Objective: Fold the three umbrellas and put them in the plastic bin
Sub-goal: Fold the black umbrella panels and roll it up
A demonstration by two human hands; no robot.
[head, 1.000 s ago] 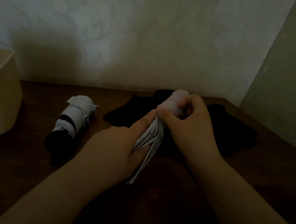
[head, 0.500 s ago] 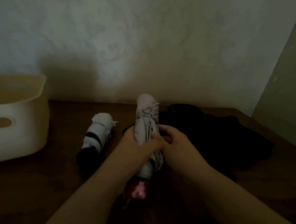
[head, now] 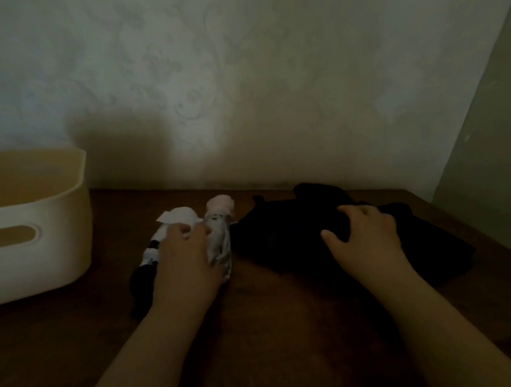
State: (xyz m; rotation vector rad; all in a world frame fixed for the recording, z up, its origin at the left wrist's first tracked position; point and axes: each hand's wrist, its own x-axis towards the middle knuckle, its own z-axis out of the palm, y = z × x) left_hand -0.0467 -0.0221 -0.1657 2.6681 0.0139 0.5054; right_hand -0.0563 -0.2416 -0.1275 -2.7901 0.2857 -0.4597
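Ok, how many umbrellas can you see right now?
3, all on the table: white-and-black umbrella nearest the bin, grey-pink umbrella beside it under the left hand, black umbrella under the right hand.
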